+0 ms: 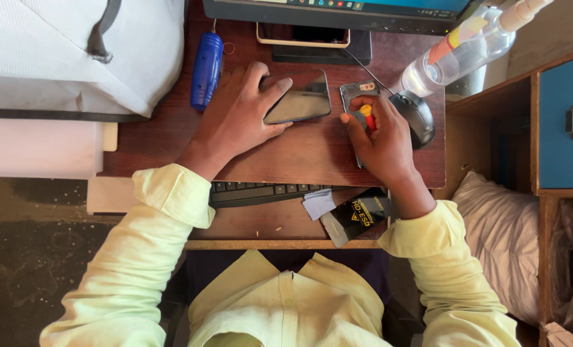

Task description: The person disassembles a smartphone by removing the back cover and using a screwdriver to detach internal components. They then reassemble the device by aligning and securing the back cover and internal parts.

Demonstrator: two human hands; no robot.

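Dark wooden desk (312, 157) fills the middle of the frame; monitor base along the top edge, keyboard (260, 193) on a tray below it.

Your left hand (235, 119), centre-left, lies flat and spread over the near end of a black smartphone (302, 97), fingers curled round its left edge, pinning it. The phone lies screen up, long axis running left-right with a slight tilt up to the right.

Just beside it, right of centre, a clear phone case (357, 96) lies with its long axis top-to-bottom in the frame, mostly hidden under your right hand (383, 138). That hand is closed round a small red-and-yellow-handled tool (366, 115), tip pointing up-frame toward the case's camera end.

Right hand is the nearer to the case; left owns the phone.

Smaller: black mouse (418, 115) touching your right knuckles, blue cylinder (206, 67) upper left, clear bottle (460, 51) upper right.
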